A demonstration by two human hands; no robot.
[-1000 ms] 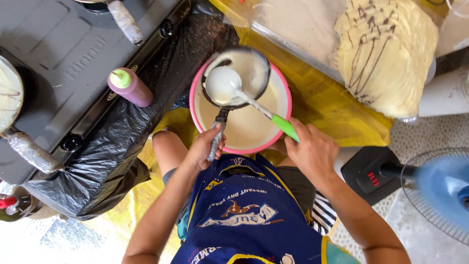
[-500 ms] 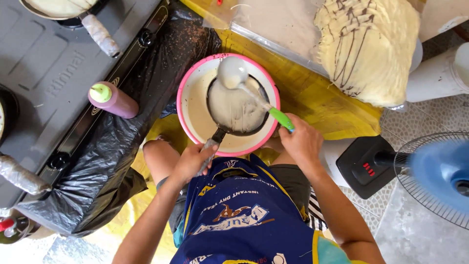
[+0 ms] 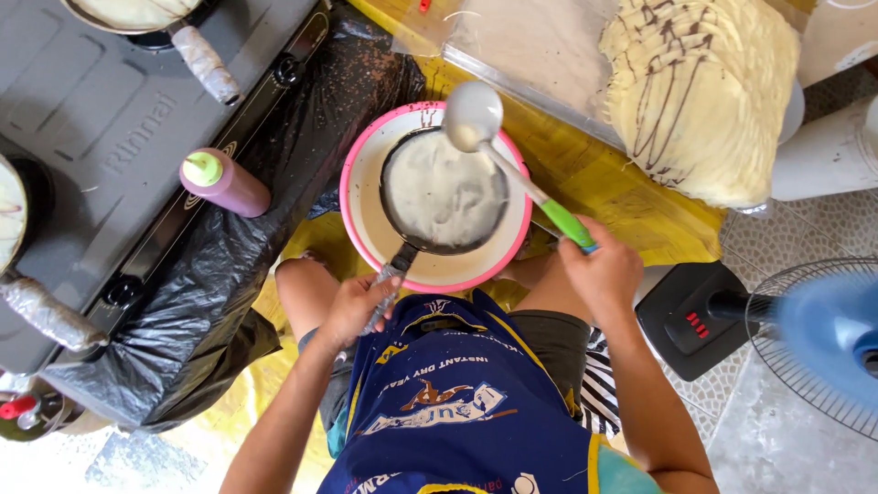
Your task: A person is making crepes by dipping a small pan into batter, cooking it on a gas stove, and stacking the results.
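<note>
My left hand (image 3: 355, 306) grips the handle of a small black frying pan (image 3: 444, 194) coated with pale batter, held over a pink-rimmed bowl (image 3: 358, 163) of batter. My right hand (image 3: 604, 270) holds a ladle (image 3: 474, 116) by its green handle; the ladle's cup hovers at the pan's far edge above the bowl. I am sitting with my knees on either side of the bowl, wearing a blue apron.
A grey gas stove (image 3: 91, 110) stands at the left with two pans (image 3: 128, 11) on it and a purple squeeze bottle (image 3: 224, 183) with a green cap. A stack of thin crepes (image 3: 704, 91) lies at upper right. A blue fan (image 3: 814, 338) stands at the right.
The batter has spread across the pan's whole bottom. The ladle has lifted from the pan's middle to its far edge. The view has shifted, so the bowl sits lower in frame.
</note>
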